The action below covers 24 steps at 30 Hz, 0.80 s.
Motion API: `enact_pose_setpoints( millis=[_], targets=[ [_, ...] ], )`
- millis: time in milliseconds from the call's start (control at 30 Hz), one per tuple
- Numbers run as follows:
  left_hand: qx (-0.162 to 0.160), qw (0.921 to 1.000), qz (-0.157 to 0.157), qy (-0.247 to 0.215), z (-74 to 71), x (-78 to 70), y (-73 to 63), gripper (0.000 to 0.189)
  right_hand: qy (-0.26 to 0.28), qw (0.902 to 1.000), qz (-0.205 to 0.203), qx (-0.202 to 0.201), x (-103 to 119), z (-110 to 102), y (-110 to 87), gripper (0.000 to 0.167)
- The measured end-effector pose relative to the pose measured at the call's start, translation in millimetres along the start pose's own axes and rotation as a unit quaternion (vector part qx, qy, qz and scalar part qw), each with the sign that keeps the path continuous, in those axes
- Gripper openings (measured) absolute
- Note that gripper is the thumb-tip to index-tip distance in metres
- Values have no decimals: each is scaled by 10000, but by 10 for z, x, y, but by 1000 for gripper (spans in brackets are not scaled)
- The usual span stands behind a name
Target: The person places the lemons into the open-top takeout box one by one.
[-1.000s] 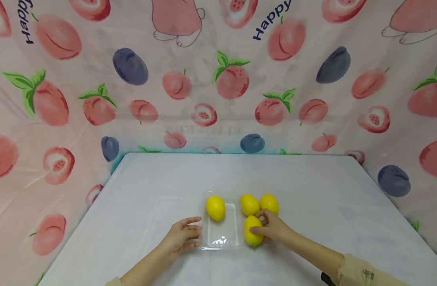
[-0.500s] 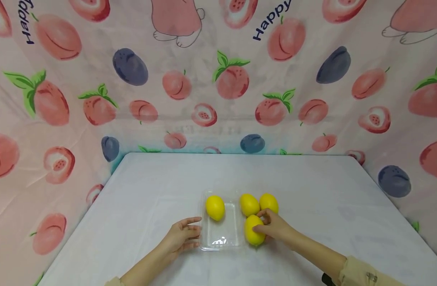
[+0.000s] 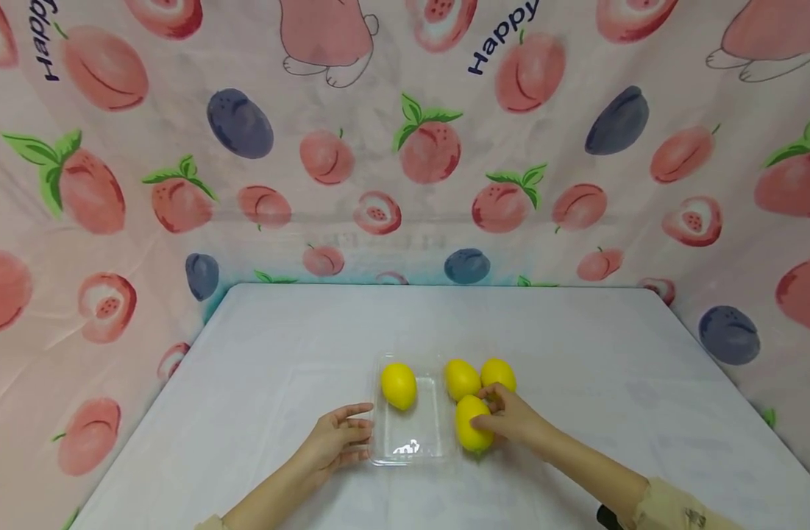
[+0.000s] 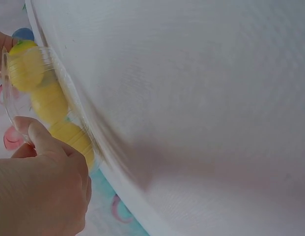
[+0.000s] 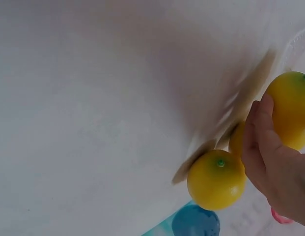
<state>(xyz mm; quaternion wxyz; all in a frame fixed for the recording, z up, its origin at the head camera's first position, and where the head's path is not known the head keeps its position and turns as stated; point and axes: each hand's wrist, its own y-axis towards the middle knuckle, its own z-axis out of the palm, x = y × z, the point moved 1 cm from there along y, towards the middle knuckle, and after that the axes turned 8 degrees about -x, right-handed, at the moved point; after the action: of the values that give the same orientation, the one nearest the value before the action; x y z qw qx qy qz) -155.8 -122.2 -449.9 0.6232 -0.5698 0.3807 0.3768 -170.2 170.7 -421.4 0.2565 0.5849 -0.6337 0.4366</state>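
Note:
My right hand [image 3: 510, 418] pinches a yellow lemon [image 3: 472, 434] between thumb and fingers, just right of a clear plastic container [image 3: 414, 447]. In the right wrist view, that lemon [image 5: 292, 113] shows a green tip, and the fingers partly hide another lemon [image 5: 235, 140] behind them. One lemon [image 3: 399, 386] lies in the container's far left part. Two more lemons, one nearer the container [image 3: 462, 379] and one farther right [image 3: 499, 374], sit beyond the held one. My left hand [image 3: 335, 440] touches the container's left side with extended fingers. Its fingertips are partly hidden in the left wrist view.
A white-covered table [image 3: 279, 331] lies under everything. Behind and beside it hangs a fruit-printed cloth [image 3: 378, 162]. A small dark object [image 3: 608, 517] shows under the right sleeve at the front edge.
The right hand has shifted slightly right and away from me with the held lemon. The left hand, the container and the other lemons stay in place.

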Motion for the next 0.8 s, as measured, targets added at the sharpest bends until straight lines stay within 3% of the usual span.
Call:
enact_pose_setpoints(
  millis=[800],
  targets=[
    [47,10000,42,-65,-26,18,1,50,248,9997,-12,15,79,-152,-12,50]
  ],
)
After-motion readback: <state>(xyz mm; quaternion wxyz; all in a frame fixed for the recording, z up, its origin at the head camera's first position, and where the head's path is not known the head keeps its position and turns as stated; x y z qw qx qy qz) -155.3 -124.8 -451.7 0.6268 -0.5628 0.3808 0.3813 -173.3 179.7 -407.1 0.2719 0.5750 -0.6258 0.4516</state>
